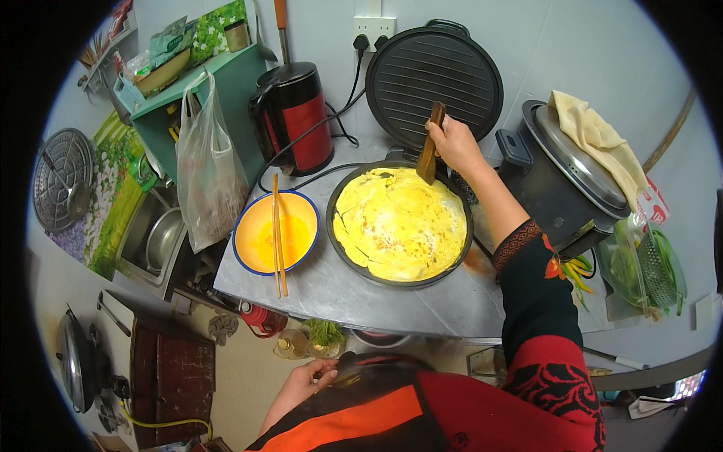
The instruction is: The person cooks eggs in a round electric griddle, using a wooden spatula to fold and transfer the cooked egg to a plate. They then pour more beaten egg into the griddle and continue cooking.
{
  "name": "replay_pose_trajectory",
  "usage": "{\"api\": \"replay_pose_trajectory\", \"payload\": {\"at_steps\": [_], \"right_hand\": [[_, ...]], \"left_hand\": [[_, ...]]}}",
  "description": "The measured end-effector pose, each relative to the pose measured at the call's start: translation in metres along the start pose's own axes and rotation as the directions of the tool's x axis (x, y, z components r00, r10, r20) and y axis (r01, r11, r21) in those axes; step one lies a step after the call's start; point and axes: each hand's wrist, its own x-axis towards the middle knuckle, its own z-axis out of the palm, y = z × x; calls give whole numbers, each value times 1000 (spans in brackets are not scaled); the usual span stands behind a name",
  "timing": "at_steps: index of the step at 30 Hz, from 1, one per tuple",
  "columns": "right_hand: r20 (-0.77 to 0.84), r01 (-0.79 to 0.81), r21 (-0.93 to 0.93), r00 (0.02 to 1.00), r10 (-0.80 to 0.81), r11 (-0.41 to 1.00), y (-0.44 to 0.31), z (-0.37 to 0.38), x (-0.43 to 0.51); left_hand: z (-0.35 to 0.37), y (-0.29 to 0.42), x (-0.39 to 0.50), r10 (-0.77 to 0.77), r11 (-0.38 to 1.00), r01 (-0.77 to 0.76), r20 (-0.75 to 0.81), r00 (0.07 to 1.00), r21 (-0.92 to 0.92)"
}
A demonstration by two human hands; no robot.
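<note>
My right hand (456, 142) grips a dark wooden spatula (427, 161), its flat end down at the far edge of a yellow egg pancake (401, 226). The pancake covers the round black lower plate of an electric griddle (333, 243) and has browned spots and a few cracks. Behind it the ridged griddle lid (435, 85) stands raised. Low by my waist, my left hand (308, 378) hangs beside the dark apron (361, 390), fingers loosely bent and nothing visible in them. A blue-rimmed bowl (243, 237) of yellow liquid egg sits left of the griddle, wooden chopsticks (277, 243) lying across it.
A red-and-black electric kettle (305, 124) and its cord stand behind the bowl. A plastic bag (209, 169) hangs from the green shelf (231, 85). On the right are a dark cooker (548, 175) with a cloth (593, 141), peppers (577, 274) and a green basket (661, 271).
</note>
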Motion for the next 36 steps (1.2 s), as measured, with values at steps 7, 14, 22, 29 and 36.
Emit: {"api": "replay_pose_trajectory", "payload": {"at_steps": [7, 14, 22, 29, 36], "right_hand": [[30, -61, 13, 998, 61, 998, -20, -25, -17], [-81, -6, -141, 997, -6, 990, -19, -41, -44], [-126, -72, -128, 990, 56, 989, -23, -53, -87], [-166, -25, -257, 986, -18, 966, -32, -52, -111], [157, -184, 190, 975, 155, 964, -58, -65, -78]], "left_hand": [[3, -11, 1, 22, 1000, -22, -15, 1000, -8], [8, -17, 6, 29, 1000, -29, 5, 1000, -12], [13, -18, 12, 25, 999, -23, 57, 998, -44], [15, -11, 12, 69, 997, -67, 69, 995, -23], [16, -3, 7, 74, 997, -75, 65, 995, 12]]}}
